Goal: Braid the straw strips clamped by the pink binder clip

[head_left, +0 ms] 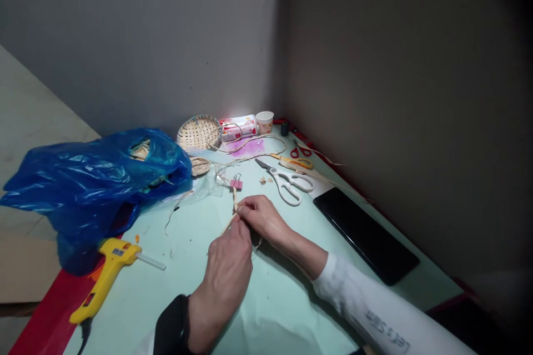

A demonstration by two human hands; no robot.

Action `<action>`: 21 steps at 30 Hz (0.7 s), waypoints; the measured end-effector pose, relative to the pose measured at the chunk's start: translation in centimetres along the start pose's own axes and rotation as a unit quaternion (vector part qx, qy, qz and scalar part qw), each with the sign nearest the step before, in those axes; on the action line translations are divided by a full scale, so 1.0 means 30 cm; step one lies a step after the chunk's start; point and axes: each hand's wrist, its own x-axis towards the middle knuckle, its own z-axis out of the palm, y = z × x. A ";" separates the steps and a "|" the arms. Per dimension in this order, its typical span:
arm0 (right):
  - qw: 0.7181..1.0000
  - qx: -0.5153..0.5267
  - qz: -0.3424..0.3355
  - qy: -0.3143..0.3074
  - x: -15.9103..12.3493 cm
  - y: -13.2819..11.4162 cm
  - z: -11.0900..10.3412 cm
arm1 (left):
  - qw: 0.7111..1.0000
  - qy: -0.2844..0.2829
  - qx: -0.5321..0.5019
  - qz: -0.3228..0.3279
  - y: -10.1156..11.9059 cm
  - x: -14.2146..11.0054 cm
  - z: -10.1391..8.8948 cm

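Green tabletop (137,299): pink clip (236,184) likely anchors far end of straw strip (235,198), left hand (231,255) and right hand (263,217) pinching it

Reads "Let's Slim" in dark printed lettering (388,333) along the long white fabric sleeve (353,291) on the right side, but proves too small to make out on the yellow plastic glue gun (102,284) and the red-and-white, shiny wrapped packet (239,127).
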 end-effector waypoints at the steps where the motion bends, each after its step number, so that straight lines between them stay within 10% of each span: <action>1: 1.000 0.008 0.005 -0.005 -0.001 0.002 0.000 | 1.000 0.004 -0.019 0.013 -0.002 -0.005 -0.010; 7: 0.999 0.041 0.029 -0.014 -0.001 0.011 -0.009 | 0.945 0.163 -0.281 -0.035 -0.131 0.053 -0.083; 9: 0.998 0.049 0.033 -0.014 -0.004 0.008 -0.012 | 0.913 0.081 -0.392 -0.073 -0.167 0.099 -0.081; 14: 0.997 0.070 0.034 -0.029 -0.016 0.000 -0.014 | 0.720 -0.168 -0.667 -0.092 -0.179 0.171 -0.021; 21: 0.995 0.062 0.041 -0.058 -0.014 0.018 -0.024 | 0.730 -0.126 -0.662 -0.111 -0.175 0.165 0.011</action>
